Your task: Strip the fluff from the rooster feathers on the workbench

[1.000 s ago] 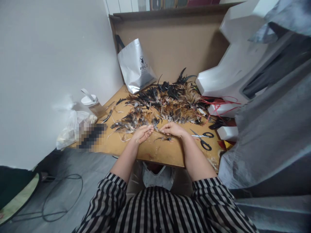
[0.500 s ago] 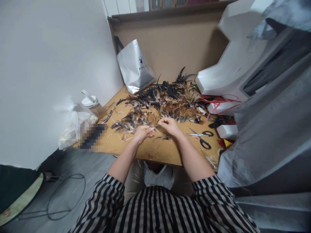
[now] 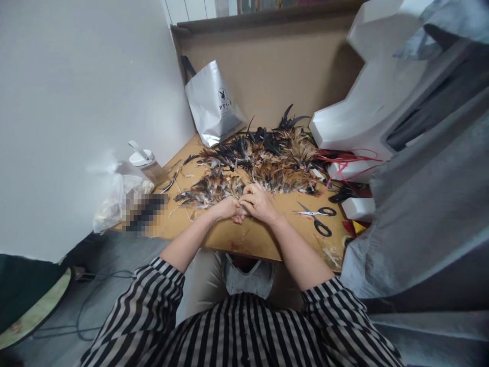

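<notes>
Feathers (image 3: pixel 282 176) lie at twelve o'clock from the left hand (image 3: pixel 230 208) and right hand (image 3: pixel 259 202), whose curled, touching fingers hide whether anything is clamped: I cannot tell. Tips mostly point toward twelve; rows run nine-to-three.

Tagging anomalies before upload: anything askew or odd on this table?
A pixelated patch hides part of the table's left end. Also, the scissors lie open, blades toward the right hand: perhaps a nick risk.
</notes>
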A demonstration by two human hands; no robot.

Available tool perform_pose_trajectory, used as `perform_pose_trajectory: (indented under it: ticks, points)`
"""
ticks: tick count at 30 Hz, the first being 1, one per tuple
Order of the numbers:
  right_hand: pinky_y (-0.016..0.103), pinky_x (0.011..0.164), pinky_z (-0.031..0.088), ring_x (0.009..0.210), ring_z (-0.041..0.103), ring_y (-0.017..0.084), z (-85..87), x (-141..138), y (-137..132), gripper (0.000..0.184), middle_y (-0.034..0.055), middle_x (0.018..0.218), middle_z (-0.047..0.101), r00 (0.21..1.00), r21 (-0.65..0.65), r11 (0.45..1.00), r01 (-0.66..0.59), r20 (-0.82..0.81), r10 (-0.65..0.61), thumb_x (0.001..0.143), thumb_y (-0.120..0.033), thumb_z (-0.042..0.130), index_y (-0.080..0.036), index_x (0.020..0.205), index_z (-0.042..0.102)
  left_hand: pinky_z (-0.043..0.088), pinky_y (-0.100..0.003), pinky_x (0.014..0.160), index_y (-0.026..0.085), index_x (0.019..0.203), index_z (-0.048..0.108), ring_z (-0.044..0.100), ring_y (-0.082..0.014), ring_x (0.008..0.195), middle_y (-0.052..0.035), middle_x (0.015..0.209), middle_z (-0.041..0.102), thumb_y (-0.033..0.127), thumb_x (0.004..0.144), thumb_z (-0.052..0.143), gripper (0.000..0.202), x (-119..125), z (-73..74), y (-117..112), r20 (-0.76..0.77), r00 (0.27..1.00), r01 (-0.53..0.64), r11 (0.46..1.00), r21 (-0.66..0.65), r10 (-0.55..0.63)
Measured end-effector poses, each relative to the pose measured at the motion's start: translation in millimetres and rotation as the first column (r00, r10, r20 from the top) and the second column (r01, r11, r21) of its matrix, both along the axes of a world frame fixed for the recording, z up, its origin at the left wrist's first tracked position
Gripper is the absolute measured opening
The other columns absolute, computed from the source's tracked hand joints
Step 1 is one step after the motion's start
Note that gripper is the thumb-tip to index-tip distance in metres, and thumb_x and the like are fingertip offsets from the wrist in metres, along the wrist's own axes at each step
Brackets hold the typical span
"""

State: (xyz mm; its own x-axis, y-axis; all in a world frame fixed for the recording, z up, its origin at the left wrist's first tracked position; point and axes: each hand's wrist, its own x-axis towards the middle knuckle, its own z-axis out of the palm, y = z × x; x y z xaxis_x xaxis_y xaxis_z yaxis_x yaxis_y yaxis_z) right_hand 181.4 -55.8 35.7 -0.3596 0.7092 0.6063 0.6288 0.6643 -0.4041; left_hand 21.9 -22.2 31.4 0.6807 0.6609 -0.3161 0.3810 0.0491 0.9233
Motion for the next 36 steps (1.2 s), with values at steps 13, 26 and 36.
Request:
perform_pose_trajectory:
  ticks: [13, 26, 36]
  points:
    - [0.023, 0.053, 0.035, 0.053, 0.047, 0.009, -34.0, 9, 26, 0.02, -0.0002, 0.059, 0.056, 0.715, -0.603, 0.685, -0.407, -0.678, -0.172, 0.059, -0.033, 0.063, -0.014, 0.062, 0.059, 0.041, -0.017, 0.041, 0.01, 0.064, 0.065, 0.054, -0.0099, 0.043, -0.0059, 0.051, 0.061, 0.032, 0.066, 0.063, 0.022, 1, 21.0, -20, 0.218, 0.962, -0.204, 0.961, 0.189, 0.162]
    - [0.024, 0.061, 0.036, 0.062, 0.048, 0.011, -29.2, -10, 14, 0.015, 0.002, 0.068, 0.058, 0.921, -0.409, 0.907, -0.101, -0.383, -0.07, 0.073, -0.028, 0.053, -0.016, 0.07, 0.061, 0.047, -0.021, 0.051, 0.009, 0.062, 0.061, 0.057, -0.0102, 0.049, -0.007, 0.056, 0.062, 0.022, 0.06, 0.068, 0.015, 2, -13.5, 1, 0.355, 0.658, -0.659, 0.736, -0.156, 0.664]
    - [0.03, 0.075, 0.034, 0.079, 0.045, 0.016, -11.9, -9, 2, 0.019, 0.0059, 0.076, 0.054, 0.999, -0.1, 0.995, -0.016, -0.034, 0.012, 0.081, -0.025, 0.045, -0.017, 0.071, 0.059, 0.04, -0.019, 0.049, 0.013, 0.055, 0.058, 0.05, -0.0075, 0.043, 0.0009, 0.046, 0.056, 0.018, 0.071, 0.05, 0.019, -8, -17.8, -4, -0.01, 0.947, -0.267, 0.801, 0.535, 0.322]
